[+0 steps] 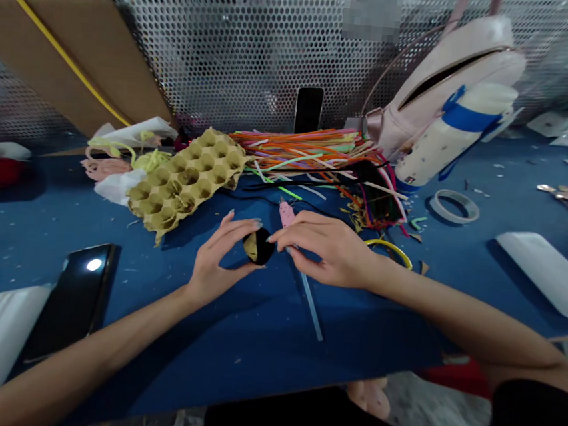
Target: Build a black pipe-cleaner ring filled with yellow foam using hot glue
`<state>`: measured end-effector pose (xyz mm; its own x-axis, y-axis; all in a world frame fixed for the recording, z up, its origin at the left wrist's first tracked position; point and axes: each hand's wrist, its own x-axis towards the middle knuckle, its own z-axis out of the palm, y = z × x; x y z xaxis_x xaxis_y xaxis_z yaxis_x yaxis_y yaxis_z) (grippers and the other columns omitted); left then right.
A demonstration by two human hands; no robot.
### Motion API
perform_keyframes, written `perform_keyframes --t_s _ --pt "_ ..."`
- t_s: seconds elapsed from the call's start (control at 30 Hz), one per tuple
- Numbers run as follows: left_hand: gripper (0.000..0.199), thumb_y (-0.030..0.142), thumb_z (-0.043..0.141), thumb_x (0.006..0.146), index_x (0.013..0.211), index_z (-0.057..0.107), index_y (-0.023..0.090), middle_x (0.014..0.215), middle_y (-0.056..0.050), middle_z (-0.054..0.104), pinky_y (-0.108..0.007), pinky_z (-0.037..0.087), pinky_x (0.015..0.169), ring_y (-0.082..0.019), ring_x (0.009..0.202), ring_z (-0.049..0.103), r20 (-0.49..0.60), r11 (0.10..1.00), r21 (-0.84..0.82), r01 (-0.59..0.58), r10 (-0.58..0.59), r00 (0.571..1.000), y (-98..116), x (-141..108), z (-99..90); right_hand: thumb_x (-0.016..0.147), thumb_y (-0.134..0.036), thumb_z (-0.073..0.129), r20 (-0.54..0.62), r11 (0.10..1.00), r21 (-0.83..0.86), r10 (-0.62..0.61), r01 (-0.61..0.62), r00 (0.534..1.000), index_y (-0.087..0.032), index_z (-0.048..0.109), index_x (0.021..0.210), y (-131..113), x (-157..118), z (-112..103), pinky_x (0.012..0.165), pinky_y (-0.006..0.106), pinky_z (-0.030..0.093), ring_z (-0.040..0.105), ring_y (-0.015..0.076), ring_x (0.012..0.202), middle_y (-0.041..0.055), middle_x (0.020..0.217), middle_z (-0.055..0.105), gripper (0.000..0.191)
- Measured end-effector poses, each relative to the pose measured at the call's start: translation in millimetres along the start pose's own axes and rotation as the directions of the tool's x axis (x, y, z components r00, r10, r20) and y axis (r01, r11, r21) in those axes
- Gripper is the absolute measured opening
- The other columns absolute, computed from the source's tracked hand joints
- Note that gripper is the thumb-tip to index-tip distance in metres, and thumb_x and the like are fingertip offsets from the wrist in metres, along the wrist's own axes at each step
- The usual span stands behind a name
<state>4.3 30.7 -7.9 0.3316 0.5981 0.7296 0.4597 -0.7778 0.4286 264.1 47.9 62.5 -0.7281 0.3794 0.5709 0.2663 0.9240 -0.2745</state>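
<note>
A small round piece [257, 246], black with a tan patch, is held above the blue table [174, 356]. My left hand [222, 257] grips it between the thumb below and the fingers above. At its right edge, the fingertips of my right hand [323, 247] are pinched together against the black part; whether they hold something small cannot be made out. Just behind my right hand lies a pink glue gun [286, 213], partly covered by the fingers. A translucent stick [312, 307] extends on the table below that hand.
Behind my hands are an egg carton [186, 180] and colourful pipe cleaners [310, 150]. Tape [454, 207], a bottle [455, 136], a pink bag [458, 69] and a white case [549, 273] stand or lie right. A black phone [75, 297] lies left.
</note>
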Motion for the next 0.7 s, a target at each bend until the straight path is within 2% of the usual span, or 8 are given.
perform_keyframes --t_s 0.7 --pt "0.067 0.029 0.090 0.080 0.141 0.061 0.026 0.127 -0.010 0.077 -0.062 0.046 0.123 -0.027 0.119 0.074 0.004 1.000 0.010 -0.014 0.014 1.000 0.1 0.6 -0.8 0.101 -0.012 0.053 -0.013 1.000 0.002 -0.009 0.009 1.000 -0.019 0.066 0.108 0.0 0.4 0.1 0.092 0.037 0.058 0.068 0.0209 0.100 0.0089 0.103 0.078 0.017"
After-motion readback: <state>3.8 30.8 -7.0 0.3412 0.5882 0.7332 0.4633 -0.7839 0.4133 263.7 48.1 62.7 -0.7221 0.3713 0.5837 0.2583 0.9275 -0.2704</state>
